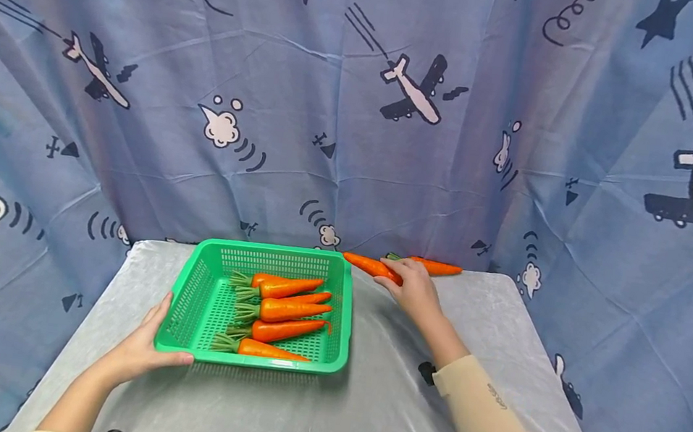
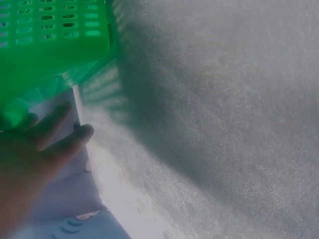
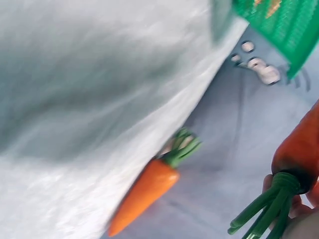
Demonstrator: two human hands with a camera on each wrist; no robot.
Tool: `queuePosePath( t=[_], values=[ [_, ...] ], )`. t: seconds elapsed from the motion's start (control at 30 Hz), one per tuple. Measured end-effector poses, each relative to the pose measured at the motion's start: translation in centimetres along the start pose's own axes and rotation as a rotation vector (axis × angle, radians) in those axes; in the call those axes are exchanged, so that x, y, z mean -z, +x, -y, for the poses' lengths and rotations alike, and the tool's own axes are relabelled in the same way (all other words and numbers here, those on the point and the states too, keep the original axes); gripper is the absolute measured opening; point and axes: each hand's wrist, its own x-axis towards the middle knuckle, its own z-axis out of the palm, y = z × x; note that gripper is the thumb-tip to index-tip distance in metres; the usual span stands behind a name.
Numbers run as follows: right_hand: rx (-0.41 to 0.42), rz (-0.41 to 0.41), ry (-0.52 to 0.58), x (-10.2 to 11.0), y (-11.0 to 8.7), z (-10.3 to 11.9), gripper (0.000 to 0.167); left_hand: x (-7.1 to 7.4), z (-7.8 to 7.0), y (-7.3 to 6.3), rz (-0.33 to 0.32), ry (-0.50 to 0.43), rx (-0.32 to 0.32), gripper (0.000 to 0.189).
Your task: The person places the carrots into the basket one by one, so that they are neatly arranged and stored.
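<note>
A green plastic basket (image 1: 338, 350) holds several orange carrots (image 1: 294, 310) with green stem tufts, most tips pointing right. At its front left corner is my left hand (image 1: 141, 346), its thumb along the front rim and its other fingers beside the left wall. In the left wrist view these fingers (image 2: 65, 142) look straight and spread next to the basket (image 2: 55, 50). My right hand (image 1: 412, 287) grips another carrot (image 1: 363, 263) just right of the basket, tip toward the rim. Behind that hand, one more carrot (image 1: 441, 268) lies at the table's back edge.
A grey cloth-covered table (image 1: 373, 409) is under everything. Blue curtains (image 1: 304, 137) printed with planes and clouds hang behind it and on both sides. The right wrist view shows the carrot (image 3: 144, 191) at the back lying right along the table edge.
</note>
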Motion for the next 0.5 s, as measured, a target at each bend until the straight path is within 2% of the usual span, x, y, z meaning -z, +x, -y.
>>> queuePosePath(
  t=[0.13,0.3,0.5],
  values=[
    [0.043,-0.03,0.034,0.1,-0.2,2.1,0.048,0.0,0.0,0.0,-0.004,0.002,-0.005,0.132],
    [0.137,-0.076,0.07,0.1,-0.6,4.8,0.042,-0.1,0.0,0.0,-0.003,-0.005,0.004,0.132],
    [0.218,-0.064,0.106,-0.7,-1.2,7.8,0.039,-0.1,0.2,0.0,0.001,0.001,0.011,0.132]
  ],
)
